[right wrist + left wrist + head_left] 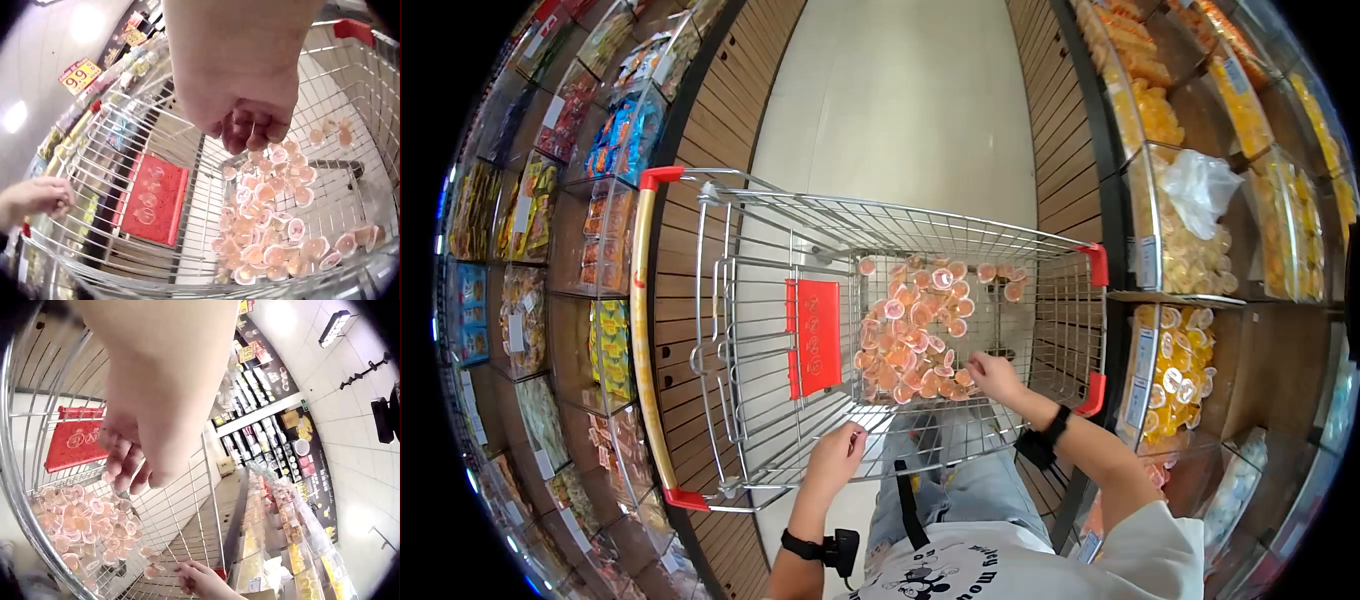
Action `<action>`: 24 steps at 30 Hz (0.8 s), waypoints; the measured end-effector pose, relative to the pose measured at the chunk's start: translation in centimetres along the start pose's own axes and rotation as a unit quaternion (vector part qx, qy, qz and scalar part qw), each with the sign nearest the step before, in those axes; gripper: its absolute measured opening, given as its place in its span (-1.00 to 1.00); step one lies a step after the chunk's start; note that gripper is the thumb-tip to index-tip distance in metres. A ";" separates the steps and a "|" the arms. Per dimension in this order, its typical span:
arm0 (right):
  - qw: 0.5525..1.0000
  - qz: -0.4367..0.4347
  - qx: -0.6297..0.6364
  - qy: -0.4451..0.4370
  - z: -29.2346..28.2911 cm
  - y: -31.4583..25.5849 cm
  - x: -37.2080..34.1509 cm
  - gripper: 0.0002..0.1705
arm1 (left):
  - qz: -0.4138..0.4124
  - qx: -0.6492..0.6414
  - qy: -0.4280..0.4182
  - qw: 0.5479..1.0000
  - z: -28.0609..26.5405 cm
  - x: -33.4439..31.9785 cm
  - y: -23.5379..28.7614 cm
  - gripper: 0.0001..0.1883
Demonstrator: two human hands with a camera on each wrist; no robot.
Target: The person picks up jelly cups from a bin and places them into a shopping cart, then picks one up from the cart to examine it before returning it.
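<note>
Many small orange-pink jelly cups (915,330) with clear rims lie loose in the bottom of a metal shopping cart (870,215). Above the cups' near right side is the right hand (998,380); in the right wrist view its fingers (240,128) are curled, with a thin pale rim between them, seemingly a cup's, mostly hidden by the fingers. The left hand (835,460) hangs by the cart's near side, left of the cups. Its fingers (128,456) are loosely curled in the left wrist view, with nothing visible in them.
A red panel (815,338) is fixed inside the cart, and a yellow handle (640,320) runs along its left end. Bins of packaged sweets (610,345) stand on the left, with more bins of yellow and orange cups (1175,370) on the right. A pale floor aisle (890,110) runs beyond.
</note>
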State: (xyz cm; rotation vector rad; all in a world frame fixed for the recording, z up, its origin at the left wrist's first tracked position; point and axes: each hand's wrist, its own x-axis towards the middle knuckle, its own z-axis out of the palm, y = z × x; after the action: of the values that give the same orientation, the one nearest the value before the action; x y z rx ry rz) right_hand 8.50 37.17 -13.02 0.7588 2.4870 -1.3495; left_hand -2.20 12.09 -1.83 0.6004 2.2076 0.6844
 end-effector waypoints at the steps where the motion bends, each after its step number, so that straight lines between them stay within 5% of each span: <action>1: 1.000 0.012 0.007 -0.011 1.9 1.4 2.4 -0.74 | -0.023 0.004 -0.003 1.000 0.6 0.6 -0.4 -0.87; 6: 0.979 0.156 0.050 -0.117 13.4 9.3 12.1 -0.61 | -0.095 -0.020 0.038 0.995 3.4 1.5 -2.3 -0.91; 8: 0.989 0.094 -0.054 -0.098 17.1 11.7 14.7 -0.51 | -0.151 -0.033 0.054 0.987 3.9 1.4 -2.2 -0.92; 11: 0.959 0.212 0.054 -0.179 16.5 10.3 15.9 -0.47 | -0.174 -0.064 0.077 0.980 5.1 1.1 -3.3 -0.92; 14: 0.954 0.257 0.046 -0.149 17.1 10.0 16.5 -0.47 | -0.195 -0.036 0.075 0.977 5.1 1.4 -2.7 -0.91; 24: 0.986 0.116 0.008 -0.118 13.8 7.8 16.1 -0.60 | -0.173 -0.036 0.134 0.975 3.7 0.8 -1.1 -0.92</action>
State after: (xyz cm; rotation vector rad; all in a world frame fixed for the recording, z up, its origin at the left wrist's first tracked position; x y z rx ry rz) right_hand -1.74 34.67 -32.94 0.8112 2.1346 -1.2935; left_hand -0.12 12.83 -5.11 0.0802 2.4402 0.6879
